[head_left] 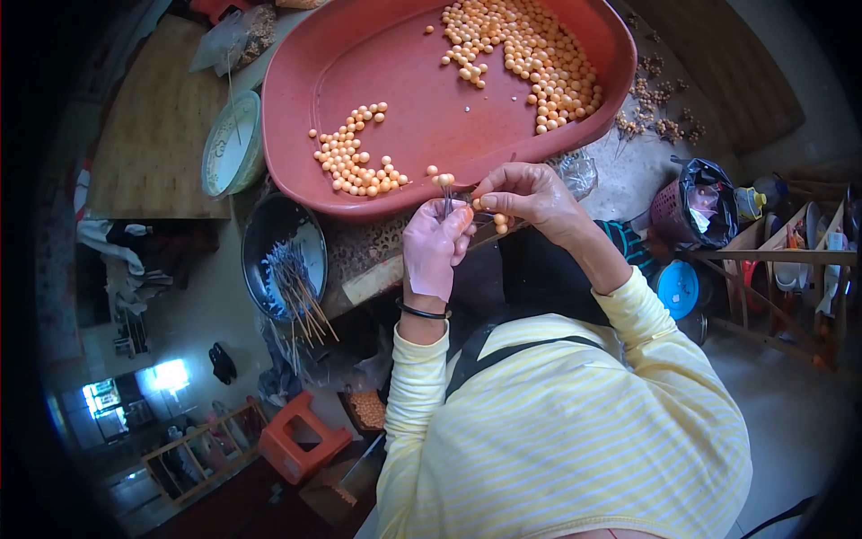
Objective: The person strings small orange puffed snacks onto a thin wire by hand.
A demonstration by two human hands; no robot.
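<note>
My left hand (pixel 435 244), partly wrapped in something pale pink, is closed around a few thin stems tipped with orange beads (pixel 443 180). The beads stick up above its fingers, close to the tub's near rim. Just to the right, my right hand (pixel 532 199) pinches a small orange bead (pixel 485 201) between thumb and fingers. More orange beads (pixel 501 223) hang right below that pinch. Both hands are nearly touching. In front of them is a large red tub (pixel 404 99), with many loose orange beads (pixel 557 81) at its right side and a smaller group (pixel 355 162) at its near left.
On the left stand a green-rimmed bowl (pixel 215 153) with pale contents and a dark bowl (pixel 260 220) holding a bundle of thin sticks (pixel 292 274). Dried sprigs (pixel 664 99) lie right of the tub. A red stool (pixel 301 436) and a lined bin (pixel 705 202) stand lower down.
</note>
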